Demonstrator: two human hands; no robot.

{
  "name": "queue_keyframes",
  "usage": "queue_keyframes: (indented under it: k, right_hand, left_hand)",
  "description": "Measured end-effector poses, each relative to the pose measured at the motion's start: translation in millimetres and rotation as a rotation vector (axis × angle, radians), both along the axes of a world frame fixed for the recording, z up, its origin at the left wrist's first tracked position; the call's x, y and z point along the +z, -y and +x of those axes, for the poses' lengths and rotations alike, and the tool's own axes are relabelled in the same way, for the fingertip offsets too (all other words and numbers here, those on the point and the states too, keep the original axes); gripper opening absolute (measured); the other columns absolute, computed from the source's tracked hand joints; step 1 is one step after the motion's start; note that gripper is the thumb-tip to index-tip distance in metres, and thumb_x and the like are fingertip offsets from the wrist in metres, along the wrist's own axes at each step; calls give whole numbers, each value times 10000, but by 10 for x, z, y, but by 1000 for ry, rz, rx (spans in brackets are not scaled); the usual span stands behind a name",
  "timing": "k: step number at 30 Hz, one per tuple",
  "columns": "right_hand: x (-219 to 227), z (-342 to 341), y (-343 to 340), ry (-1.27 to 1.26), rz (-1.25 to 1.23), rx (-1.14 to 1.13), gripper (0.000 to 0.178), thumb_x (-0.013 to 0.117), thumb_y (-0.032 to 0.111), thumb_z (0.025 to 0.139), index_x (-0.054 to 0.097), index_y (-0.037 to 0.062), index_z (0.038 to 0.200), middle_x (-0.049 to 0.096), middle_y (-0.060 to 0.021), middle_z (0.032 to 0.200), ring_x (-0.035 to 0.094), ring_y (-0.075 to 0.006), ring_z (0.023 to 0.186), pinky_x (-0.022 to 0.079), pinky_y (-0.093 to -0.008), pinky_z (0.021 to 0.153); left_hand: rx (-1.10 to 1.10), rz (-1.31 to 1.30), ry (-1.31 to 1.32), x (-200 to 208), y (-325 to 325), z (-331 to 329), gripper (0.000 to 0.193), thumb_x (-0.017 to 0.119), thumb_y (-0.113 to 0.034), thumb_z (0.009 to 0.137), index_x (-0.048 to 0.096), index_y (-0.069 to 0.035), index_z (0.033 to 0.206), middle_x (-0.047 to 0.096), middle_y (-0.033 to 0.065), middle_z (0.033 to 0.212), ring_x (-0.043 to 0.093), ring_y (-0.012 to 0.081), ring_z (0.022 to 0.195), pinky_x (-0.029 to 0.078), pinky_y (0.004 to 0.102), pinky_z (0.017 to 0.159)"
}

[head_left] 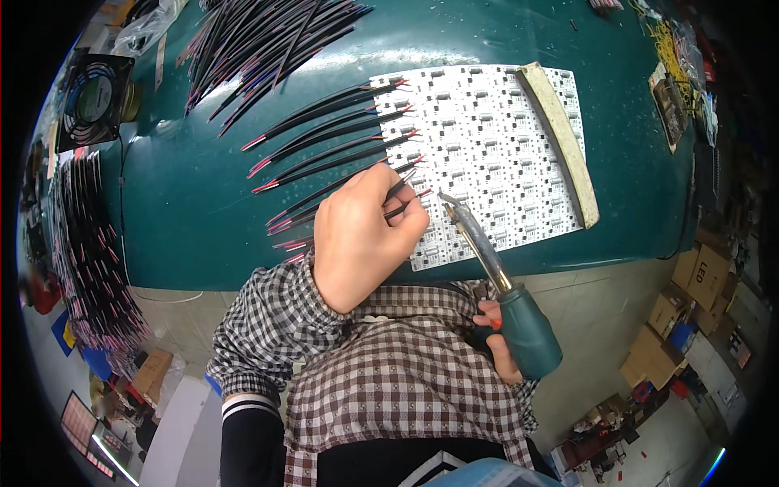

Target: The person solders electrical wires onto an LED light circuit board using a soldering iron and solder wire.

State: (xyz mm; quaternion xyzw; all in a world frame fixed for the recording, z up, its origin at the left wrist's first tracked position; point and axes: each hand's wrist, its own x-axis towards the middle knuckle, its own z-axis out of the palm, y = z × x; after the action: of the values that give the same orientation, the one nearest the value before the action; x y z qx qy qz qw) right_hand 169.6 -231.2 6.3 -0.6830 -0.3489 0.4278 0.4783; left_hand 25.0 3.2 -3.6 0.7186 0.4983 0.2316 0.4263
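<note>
At the far left, a small cooling fan (96,99) in a black frame sits at the edge of the dark green workbench (187,203), with rows of black wires with red ends (89,260) hanging or lying below it. A loose bundle of black and red wires (268,40) spreads across the top of the bench. Nearer the middle, several paired black wires with stripped red tips (333,138) lie side by side, their ends resting on the left edge of a white panel of LED circuit boards (487,146).

The left hand (361,235) rests on the panel's lower left corner, its fingers curled closed and pinching one thin black wire (403,200) against the board. Just to the right, the metal tip of a soldering iron (475,239) points at the end of that wire, close to the fingertips; whether tip and wire touch cannot be told. The right hand (505,345) is wrapped around the iron's dark green handle below the bench edge, fingers closed tight on it.

A long pale yellow sponge strip (564,138) lies across the right side of the panel. Cardboard boxes (690,300) stand on the floor at the far right.
</note>
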Motion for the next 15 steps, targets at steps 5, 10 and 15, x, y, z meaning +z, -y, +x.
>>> queue_keyframes:
  k: [5,10,15]
  right_hand:
    - [8,-2,-35,12,-2,3,693,819,119,793,449,-95,1340,667,-217,1107,691,-241,1001,560,-351,879]
    - [38,30,-117,67,-15,30,669,816,121,796,471,-95,1327,679,-200,1094,694,-217,960,553,-331,863]
    - [42,61,-84,311,-15,182,655,815,179,807,492,-104,1302,685,-174,1061,681,-214,991,554,-330,851]
  left_hand:
    - [6,-4,-1,3,8,6,174,685,-64,741,520,-18,715,583,94,647,589,277,575,455,379,529]
    - [4,28,8,-6,6,17,174,692,-52,733,522,-22,714,576,83,637,583,261,558,456,366,521]
    - [10,20,-7,9,1,25,171,693,-53,733,526,-23,716,579,78,640,585,252,562,458,362,518]
